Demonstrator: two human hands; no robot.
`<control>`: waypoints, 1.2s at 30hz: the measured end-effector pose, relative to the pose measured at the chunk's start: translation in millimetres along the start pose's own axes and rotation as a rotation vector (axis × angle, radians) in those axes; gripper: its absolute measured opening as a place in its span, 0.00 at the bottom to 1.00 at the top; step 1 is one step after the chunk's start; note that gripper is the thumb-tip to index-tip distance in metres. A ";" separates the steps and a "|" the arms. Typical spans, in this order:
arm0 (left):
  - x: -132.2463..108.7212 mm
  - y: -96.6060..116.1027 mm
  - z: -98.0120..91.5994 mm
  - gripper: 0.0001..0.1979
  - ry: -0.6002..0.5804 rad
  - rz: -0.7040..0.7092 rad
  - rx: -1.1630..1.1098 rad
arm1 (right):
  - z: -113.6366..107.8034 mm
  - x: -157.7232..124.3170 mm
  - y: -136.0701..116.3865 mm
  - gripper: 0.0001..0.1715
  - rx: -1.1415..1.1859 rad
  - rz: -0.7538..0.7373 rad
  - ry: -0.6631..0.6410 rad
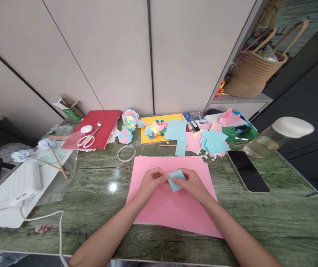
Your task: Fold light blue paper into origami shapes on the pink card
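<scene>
A small light-blue square of paper (177, 182) is held up above a large pink sheet (172, 211). My left hand (153, 181) pinches its left corner between thumb and fingertips. On the other side, my right hand (191, 182) grips the square, with the thumb lying on its face and the fingers behind. The fingers behind the paper are partly hidden. Just beyond the pink sheet lie a larger light-blue sheet (176, 129) and a pile of light-blue squares (216, 142) over pink ones.
White scissors (88, 139) rest on a red folder (103, 126). Folded paper flowers (130, 120) stand beside a yellow sheet (146, 138) with small coloured pieces. A phone (248, 171) and a lidded bottle (277, 137) are at right, a white device (26, 181) with its cable at left.
</scene>
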State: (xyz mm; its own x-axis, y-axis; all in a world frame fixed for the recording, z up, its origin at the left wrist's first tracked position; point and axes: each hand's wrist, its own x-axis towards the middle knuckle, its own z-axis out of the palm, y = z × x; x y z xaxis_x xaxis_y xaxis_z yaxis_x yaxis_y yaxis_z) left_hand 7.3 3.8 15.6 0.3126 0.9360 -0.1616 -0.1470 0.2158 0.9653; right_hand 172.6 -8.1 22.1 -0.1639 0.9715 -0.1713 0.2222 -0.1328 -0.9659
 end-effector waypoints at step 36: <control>12.7 0.4 -18.4 0.07 0.119 -0.064 -0.225 | -21.6 4.0 -4.2 0.09 0.178 -0.119 0.156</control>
State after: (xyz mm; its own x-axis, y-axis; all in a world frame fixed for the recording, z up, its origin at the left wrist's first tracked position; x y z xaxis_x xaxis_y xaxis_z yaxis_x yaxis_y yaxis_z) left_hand -6.0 20.9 10.2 0.2170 0.9417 -0.2573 -0.3393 0.3199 0.8846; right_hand 191.8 0.5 29.7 -0.0259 0.9990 -0.0353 0.0356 -0.0344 -0.9988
